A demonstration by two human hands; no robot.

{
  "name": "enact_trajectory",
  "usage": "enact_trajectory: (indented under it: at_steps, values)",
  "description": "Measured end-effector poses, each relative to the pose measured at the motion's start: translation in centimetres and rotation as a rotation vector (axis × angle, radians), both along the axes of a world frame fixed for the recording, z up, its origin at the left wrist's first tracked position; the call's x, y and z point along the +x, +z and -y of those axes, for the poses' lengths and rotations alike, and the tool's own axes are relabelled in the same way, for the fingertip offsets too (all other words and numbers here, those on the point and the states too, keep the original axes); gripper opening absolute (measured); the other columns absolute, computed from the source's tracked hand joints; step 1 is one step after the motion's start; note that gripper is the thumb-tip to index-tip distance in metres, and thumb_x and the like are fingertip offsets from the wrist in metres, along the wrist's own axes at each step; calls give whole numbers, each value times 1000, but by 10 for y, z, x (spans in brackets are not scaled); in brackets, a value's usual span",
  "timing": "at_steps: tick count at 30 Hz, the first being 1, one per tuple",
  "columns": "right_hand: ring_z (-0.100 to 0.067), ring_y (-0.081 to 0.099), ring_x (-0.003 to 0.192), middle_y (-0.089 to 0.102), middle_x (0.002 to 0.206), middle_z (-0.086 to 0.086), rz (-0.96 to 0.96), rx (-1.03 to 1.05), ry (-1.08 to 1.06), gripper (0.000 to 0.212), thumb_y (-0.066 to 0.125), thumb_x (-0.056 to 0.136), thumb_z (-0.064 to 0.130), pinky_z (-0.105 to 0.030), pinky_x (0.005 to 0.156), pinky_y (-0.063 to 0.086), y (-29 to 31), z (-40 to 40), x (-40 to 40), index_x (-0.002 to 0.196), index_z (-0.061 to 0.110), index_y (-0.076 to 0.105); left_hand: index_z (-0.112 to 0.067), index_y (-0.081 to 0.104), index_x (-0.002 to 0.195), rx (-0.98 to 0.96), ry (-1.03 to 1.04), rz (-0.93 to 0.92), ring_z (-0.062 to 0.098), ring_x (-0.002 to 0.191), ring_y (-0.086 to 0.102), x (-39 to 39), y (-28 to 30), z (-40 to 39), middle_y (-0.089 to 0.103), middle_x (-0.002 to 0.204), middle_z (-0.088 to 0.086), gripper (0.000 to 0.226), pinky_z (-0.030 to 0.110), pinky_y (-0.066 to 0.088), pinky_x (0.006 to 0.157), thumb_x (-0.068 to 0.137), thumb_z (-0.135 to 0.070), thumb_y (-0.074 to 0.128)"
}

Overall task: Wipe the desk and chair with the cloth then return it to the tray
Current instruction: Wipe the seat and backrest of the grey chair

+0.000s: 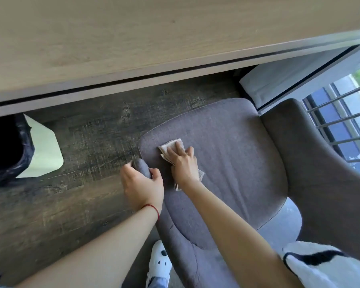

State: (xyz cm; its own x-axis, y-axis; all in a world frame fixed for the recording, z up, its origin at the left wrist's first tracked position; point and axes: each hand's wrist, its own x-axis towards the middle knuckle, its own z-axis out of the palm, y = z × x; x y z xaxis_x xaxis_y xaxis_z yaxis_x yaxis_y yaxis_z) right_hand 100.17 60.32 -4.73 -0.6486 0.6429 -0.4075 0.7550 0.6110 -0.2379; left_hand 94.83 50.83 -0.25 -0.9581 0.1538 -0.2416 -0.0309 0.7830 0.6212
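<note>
One lined bin (44,150) is standing left of the chair (227,142), the desk (133,48) beyond. We are pressing the right hand (184,163), fingers straight, on the folded cloth (170,145) at the seat's front corner, long axis pointing deskward; the left hand (141,186) is gripping the armrest (142,168).

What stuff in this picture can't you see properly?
From the head view:
- the tray: not in view at all.
- the cloth: mostly covered by the right hand, which presses it on the chair seat.
- the armrest: its end is wrapped by the left hand.
- the bin: cut off by the left edge, inside too dark.
- the desk: far part cut off by the top edge.
</note>
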Motion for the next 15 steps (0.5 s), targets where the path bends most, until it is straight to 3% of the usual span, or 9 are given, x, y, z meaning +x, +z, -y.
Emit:
enact_trajectory:
  at_steps: [2, 8, 12, 15]
  values:
    - [-34, 33, 117, 15, 158, -1, 8, -35, -19, 62, 47, 87, 6, -42, 88, 44, -5, 9, 10, 143, 29, 34, -5, 49, 113, -13, 2, 8, 41, 103, 58, 0, 0, 0, 58, 113, 18, 46, 47, 46, 80, 73, -23, 63]
    - [-32, 40, 107, 27, 154, 3, 27, -30, 124, 62, 51, 81, 10, -41, 80, 50, 0, 17, 80, 138, 30, 41, -5, 48, 114, -9, -11, 16, 42, 102, 58, -1, -2, 2, 57, 114, 18, 46, 48, 45, 81, 75, -23, 62]
    - [-36, 38, 109, 32, 150, -5, -37, -7, -199, 56, 53, 83, 8, -43, 83, 49, 0, 1, 36, 136, 25, 45, -5, 48, 115, -13, -11, 10, 40, 103, 58, -1, -1, 1, 57, 115, 17, 46, 48, 46, 81, 75, -23, 62]
    - [-34, 37, 112, 39, 142, -5, -72, -110, -22, 43, 52, 90, 15, -41, 81, 46, -8, 30, 10, 131, 26, 50, -5, 48, 114, -20, -14, 7, 40, 105, 57, 0, -2, 2, 56, 116, 17, 46, 49, 45, 81, 75, -24, 62]
